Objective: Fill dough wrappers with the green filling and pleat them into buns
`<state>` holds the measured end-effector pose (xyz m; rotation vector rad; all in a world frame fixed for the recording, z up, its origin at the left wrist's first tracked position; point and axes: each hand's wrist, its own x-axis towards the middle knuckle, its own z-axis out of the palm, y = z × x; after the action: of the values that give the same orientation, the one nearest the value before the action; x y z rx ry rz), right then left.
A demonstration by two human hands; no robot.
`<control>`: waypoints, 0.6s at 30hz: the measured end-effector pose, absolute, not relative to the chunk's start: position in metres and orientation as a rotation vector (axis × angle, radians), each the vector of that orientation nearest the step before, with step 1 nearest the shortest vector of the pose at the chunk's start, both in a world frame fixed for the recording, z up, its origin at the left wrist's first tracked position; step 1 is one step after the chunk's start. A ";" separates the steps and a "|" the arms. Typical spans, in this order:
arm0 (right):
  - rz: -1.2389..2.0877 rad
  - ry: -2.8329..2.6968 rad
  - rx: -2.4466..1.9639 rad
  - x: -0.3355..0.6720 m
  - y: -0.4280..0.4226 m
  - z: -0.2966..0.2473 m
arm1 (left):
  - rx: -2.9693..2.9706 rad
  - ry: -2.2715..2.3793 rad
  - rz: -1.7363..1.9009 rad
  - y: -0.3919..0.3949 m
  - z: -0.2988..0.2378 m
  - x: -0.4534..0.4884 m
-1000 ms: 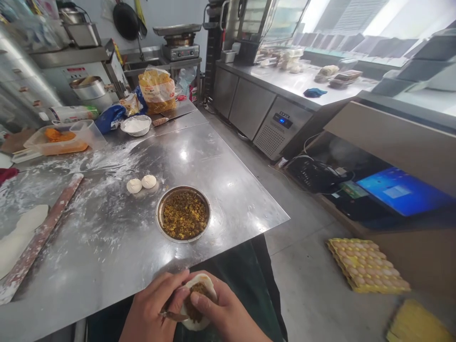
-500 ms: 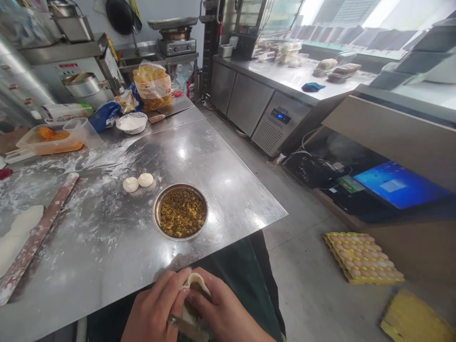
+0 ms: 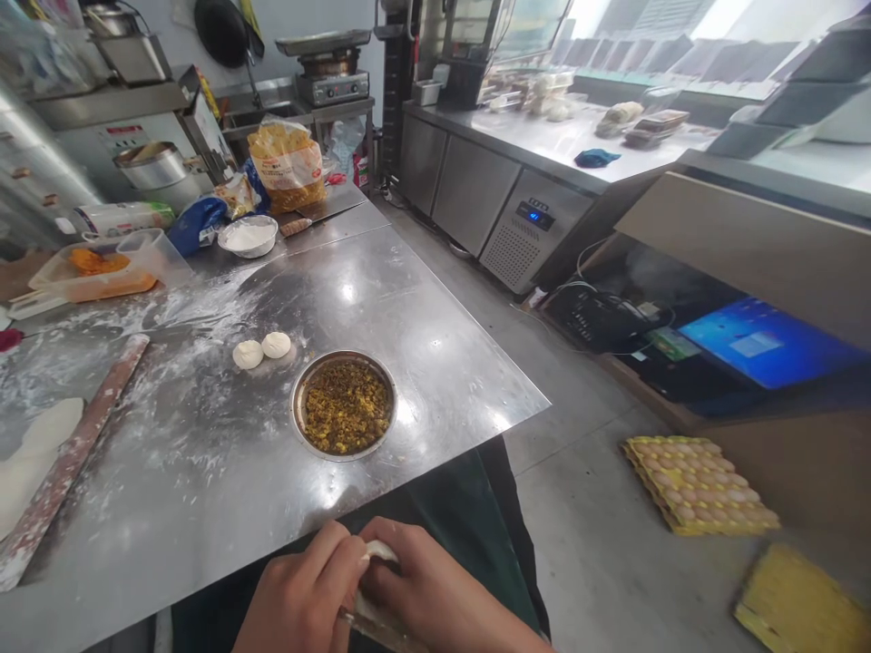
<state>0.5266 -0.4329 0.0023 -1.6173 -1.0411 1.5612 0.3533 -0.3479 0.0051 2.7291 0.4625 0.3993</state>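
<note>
Just off the near edge of a steel desk [image 3: 435,308], two bare hands meet over a small dough piece [image 3: 382,550], mostly hidden by the fingers. The left hand [image 3: 303,585] is curled, its fingertips pinching the dough's rim; the right hand [image 3: 425,580] cups the other side, thumb and forefinger closed on it, probably so one steadies while the other presses. Below them shows a narrow flat strip [image 3: 381,628], too hidden to identify. Straight ahead on the desk stands a round metal bowl [image 3: 295,413] of crumbly yellow-brown filling [image 3: 347,408], seemingly set close for easy reach. Beyond it, to the left, two pale dough rounds [image 3: 262,349] sit side by side. Farther left, a floury wooden rod [image 3: 74,462] lies beside a flattened dough sheet [image 3: 47,431], the flour likely there against sticking.
</note>
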 end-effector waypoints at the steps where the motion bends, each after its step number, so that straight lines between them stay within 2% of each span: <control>1: 1.554 -1.070 -1.623 0.529 -0.432 0.004 | 2.741 0.446 0.395 -0.348 0.005 0.354; 5: 1.553 -1.158 -1.514 0.540 -0.431 0.006 | 2.770 0.399 0.321 -0.346 -0.002 0.350; 8: 1.695 -0.928 -1.264 0.545 -0.434 -0.003 | 2.674 0.521 0.307 -0.342 -0.005 0.347; 11: 1.690 -0.728 -1.091 0.542 -0.438 -0.014 | 2.629 0.583 0.425 -0.340 -0.004 0.348; 18: 1.619 -0.684 -1.153 0.531 -0.439 -0.012 | 2.625 0.573 0.462 -0.345 0.001 0.354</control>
<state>0.5306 -0.4392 -0.0115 -1.1532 -0.6840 1.6189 0.3537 -0.3454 0.0006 2.6253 0.5733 0.4618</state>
